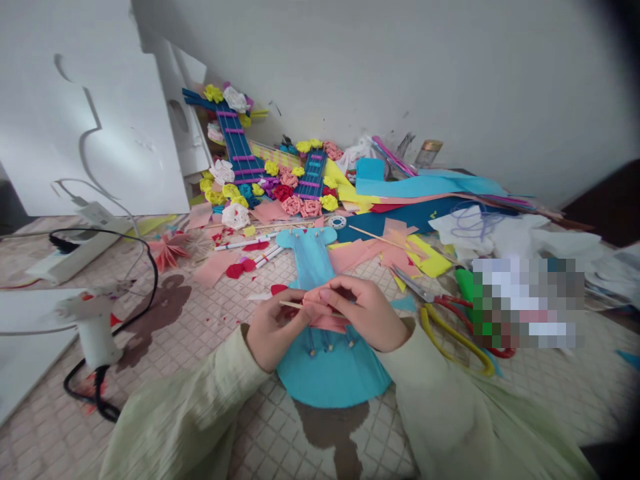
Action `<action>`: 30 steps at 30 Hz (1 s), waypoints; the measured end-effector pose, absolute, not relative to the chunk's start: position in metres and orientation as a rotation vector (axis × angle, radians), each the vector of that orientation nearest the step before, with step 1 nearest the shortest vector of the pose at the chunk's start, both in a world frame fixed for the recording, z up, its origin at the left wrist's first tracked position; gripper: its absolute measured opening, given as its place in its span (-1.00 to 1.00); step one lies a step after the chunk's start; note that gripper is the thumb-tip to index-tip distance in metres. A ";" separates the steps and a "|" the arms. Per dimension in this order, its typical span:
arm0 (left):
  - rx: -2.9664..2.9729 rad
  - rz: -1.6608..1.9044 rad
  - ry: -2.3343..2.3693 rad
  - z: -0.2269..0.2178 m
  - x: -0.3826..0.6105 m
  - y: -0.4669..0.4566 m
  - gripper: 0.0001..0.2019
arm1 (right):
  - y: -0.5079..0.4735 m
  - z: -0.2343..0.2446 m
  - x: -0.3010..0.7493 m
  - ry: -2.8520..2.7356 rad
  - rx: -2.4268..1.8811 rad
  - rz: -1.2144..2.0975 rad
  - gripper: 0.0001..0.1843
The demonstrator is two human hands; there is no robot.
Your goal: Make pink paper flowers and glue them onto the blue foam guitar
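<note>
White hot-glue gun (93, 327) on a black cable: floor, far left, any lettering too small to make out. Your left hand (270, 327): closed, pinching a thin wooden stick (295, 305). Your right hand (373, 313): fingers closed on a folded pink felt piece (325, 308), held over the light-blue guitar-shaped felt cutout (333, 377), which your hands partly hide. Yellow-and-red-handled scissors (450, 320): right, blades touching a pixelated block (527, 303) that conceals what lies there.

A floor of small beige square tiles (210, 333) carries everything. A light-blue guitar-shaped foam cutout (330, 377) lies flat at its middle. To the left rest a white glue gun (93, 327), a white power strip (75, 257) and a looping black cable (145, 267). To the right lie yellow-handled scissors (450, 333), beside a yellow sheet (430, 263). Pink scraps (215, 267) and small red pieces (240, 269), perhaps hearts, lie scattered behind.
</note>
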State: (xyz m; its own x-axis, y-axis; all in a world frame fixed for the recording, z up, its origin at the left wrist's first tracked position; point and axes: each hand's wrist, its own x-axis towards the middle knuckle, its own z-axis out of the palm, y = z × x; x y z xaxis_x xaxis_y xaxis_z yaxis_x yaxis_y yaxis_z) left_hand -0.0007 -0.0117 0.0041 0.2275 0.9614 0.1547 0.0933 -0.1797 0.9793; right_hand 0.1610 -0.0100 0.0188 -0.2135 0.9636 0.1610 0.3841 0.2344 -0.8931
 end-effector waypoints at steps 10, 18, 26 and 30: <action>1.467 1.173 1.057 -0.003 -0.001 -0.004 -0.80 | -0.013 0.018 0.162 -1.765 -1.130 0.704 -0.77; 1.461 1.141 1.052 0.001 -0.002 -0.004 -0.83 | -0.010 0.016 0.161 -1.947 -1.116 0.447 -0.94; 1.437 1.103 1.060 0.001 -0.002 -0.007 -0.85 | -0.010 0.015 0.160 -1.957 -1.095 0.418 -0.93; 1.487 1.097 1.071 0.002 -0.001 -0.008 -0.84 | -0.011 0.015 0.159 -1.963 -1.090 0.437 -0.92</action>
